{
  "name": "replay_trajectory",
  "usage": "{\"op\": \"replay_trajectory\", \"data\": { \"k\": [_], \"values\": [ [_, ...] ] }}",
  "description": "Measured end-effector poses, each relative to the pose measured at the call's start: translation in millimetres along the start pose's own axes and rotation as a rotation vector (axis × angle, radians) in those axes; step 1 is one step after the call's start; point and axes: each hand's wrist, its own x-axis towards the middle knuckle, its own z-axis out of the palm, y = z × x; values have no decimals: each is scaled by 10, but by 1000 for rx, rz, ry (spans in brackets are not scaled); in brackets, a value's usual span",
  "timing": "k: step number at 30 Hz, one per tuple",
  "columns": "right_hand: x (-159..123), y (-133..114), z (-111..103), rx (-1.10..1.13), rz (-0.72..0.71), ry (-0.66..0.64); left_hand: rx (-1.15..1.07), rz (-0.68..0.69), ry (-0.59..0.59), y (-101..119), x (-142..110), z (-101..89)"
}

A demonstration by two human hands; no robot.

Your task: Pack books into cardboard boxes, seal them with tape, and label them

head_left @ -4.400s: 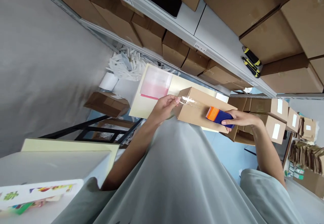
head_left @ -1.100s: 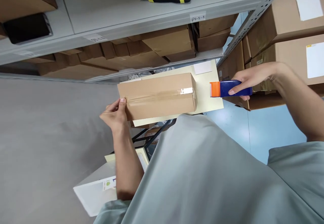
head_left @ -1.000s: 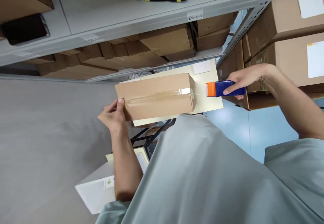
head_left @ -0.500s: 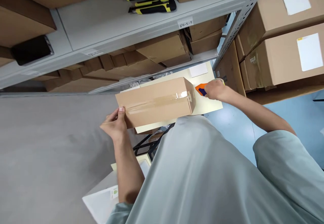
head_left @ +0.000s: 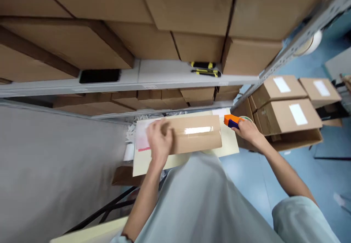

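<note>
A long cardboard box (head_left: 196, 140) lies on a pale yellow board (head_left: 229, 140), with glossy clear tape along its top. My left hand (head_left: 159, 140) is at the box's left end, its fingers curved and smeared by motion; whether it grips the box I cannot tell. Off the box's right end, my right hand (head_left: 248, 130) is closed on an orange and blue tape dispenser (head_left: 231, 120). The dispenser is held apart from the box, and part of its tape roll shows behind the hand. A white and pink sheet (head_left: 142, 135) lies left of the box.
Shelving (head_left: 170, 76) packed with cardboard boxes spans the back. On it rest a black phone-like slab (head_left: 100, 75) and two yellow-black box cutters (head_left: 206, 72). Labelled cartons (head_left: 290, 116) are stacked at right. A grey wall (head_left: 55, 169) stands at left.
The view has tilted up and shows more shelving. My left hand has come off the box's near left corner to over its left end. The dispenser stays in my right hand, to the box's right.
</note>
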Motion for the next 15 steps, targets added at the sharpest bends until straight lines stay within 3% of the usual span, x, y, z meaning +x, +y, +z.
{"op": "replay_trajectory", "data": {
  "k": [4,7,10,15],
  "values": [
    [-11,-385,-630,21,-8,167,-270,301,-218,658,86,73],
    [75,-776,-1038,55,-100,249,-368,435,-271,965,196,56],
    [258,-1176,-1324,81,-214,280,-382,472,-224,989,388,21],
    [796,-1761,-1649,24,-364,315,-301,398,-115,691,935,59]
  ]
}}
